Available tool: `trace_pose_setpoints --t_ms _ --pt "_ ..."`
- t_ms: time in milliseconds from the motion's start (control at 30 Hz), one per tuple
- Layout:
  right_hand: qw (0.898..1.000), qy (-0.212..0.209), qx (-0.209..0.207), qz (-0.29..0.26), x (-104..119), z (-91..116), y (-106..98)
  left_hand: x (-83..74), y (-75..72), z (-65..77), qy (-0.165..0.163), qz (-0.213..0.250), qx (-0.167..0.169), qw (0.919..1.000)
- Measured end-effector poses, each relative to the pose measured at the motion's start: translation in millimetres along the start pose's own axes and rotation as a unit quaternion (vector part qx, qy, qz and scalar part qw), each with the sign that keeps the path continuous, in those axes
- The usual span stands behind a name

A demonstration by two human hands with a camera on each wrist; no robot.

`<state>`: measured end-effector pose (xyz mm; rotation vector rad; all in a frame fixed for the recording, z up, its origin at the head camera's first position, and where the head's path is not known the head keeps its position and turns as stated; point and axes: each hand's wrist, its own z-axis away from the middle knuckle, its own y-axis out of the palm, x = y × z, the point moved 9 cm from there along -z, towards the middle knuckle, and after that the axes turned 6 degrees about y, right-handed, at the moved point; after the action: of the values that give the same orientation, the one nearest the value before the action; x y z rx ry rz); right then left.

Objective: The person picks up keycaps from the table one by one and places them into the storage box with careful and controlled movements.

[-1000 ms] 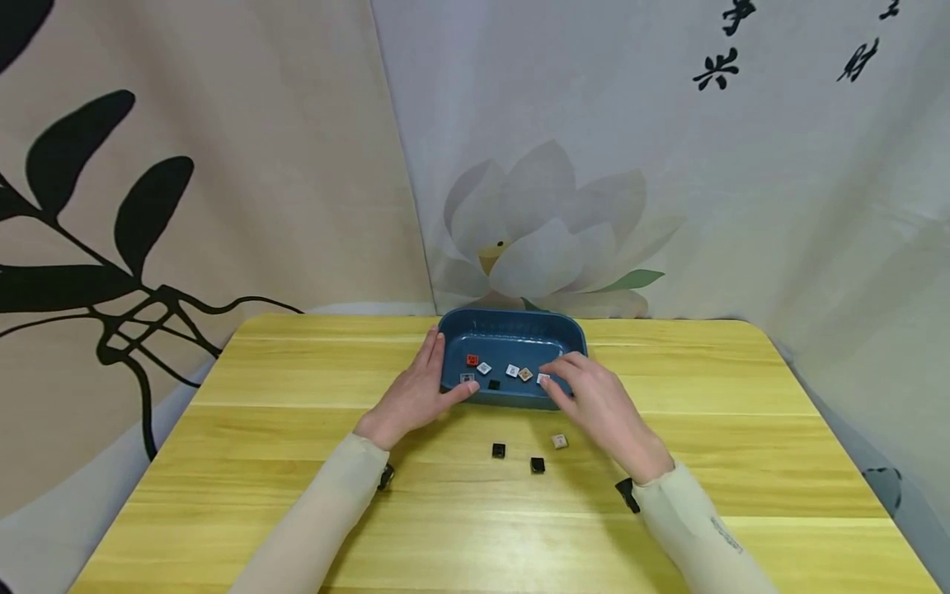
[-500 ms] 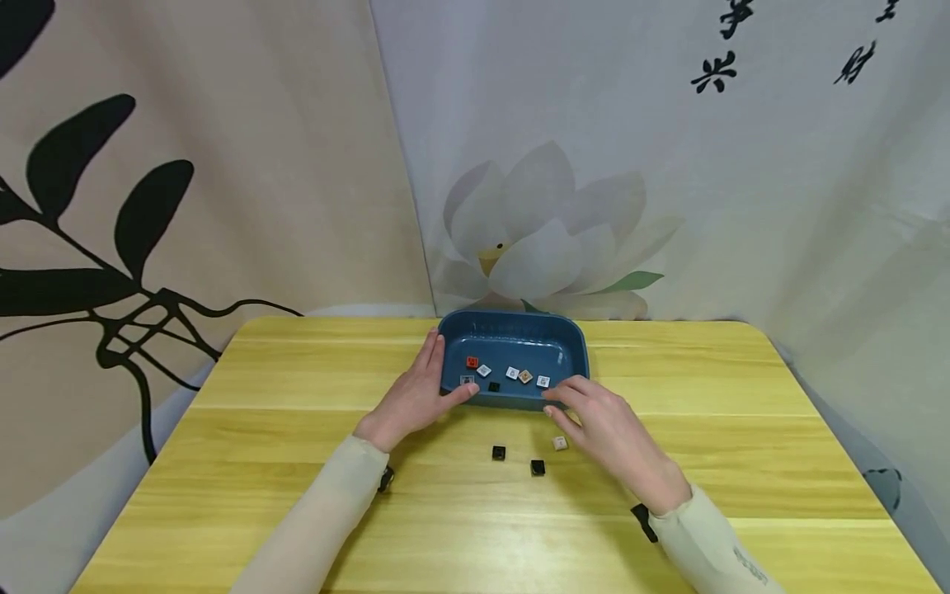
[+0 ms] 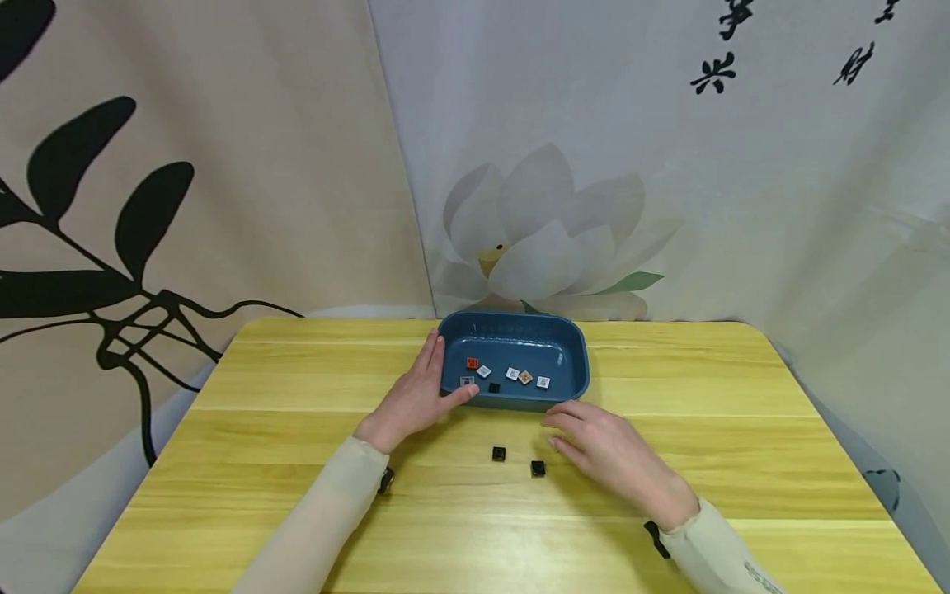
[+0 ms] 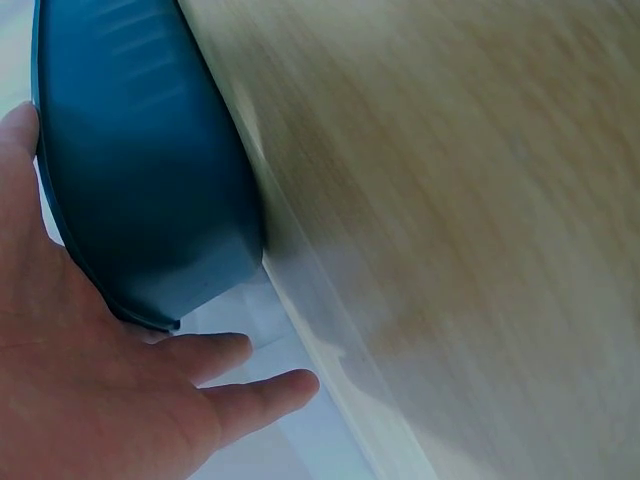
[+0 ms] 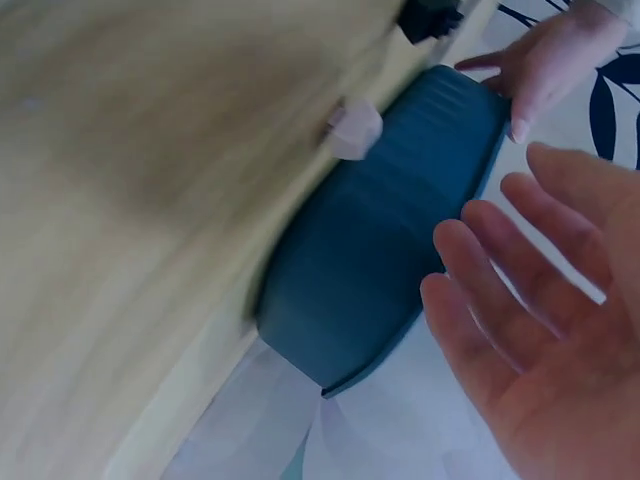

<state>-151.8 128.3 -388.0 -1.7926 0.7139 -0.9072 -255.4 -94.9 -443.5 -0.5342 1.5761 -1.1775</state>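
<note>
At the far edge of the table (image 3: 416, 528), the blue tray (image 3: 519, 337) is touched at its left end by the left hand (image 3: 414, 392), spread wide. Small cubes (image 3: 513, 374) are contained in it. The right hand (image 3: 612, 454) is held empty, fingers loosely apart, near the tray's near right corner. Two black cubes (image 3: 499, 454) are seen nearer; a pale cube (image 5: 356, 130) is shown by the right wrist view.

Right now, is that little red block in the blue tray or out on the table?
In: the head view shows the red block on the floor of the blue tray, inside its walls, near the left hand.
</note>
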Motion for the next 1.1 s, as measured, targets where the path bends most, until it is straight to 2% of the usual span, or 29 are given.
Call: trace_pose_setpoints --t_ms 200,433,600,1100 --pt "0.998 -0.038 0.051 -0.007 2 7 16 -2.4 -1.2 1.2 0.008 0.004 -0.004 0.9999" --pt "0.995 -0.059 0.08 0.009 2 13 27 -2.3 -1.5 0.9 0.005 0.005 -0.004 1.0" --pt "0.993 -0.055 0.099 0.015 2 16 30 -1.0 -0.6 1.0 0.0 0.006 -0.002 1.0" --pt "0.995 -0.007 0.1 0.006 -7 17 32 0.1 0.8 1.2 -0.005 0.001 0.004 1.0"
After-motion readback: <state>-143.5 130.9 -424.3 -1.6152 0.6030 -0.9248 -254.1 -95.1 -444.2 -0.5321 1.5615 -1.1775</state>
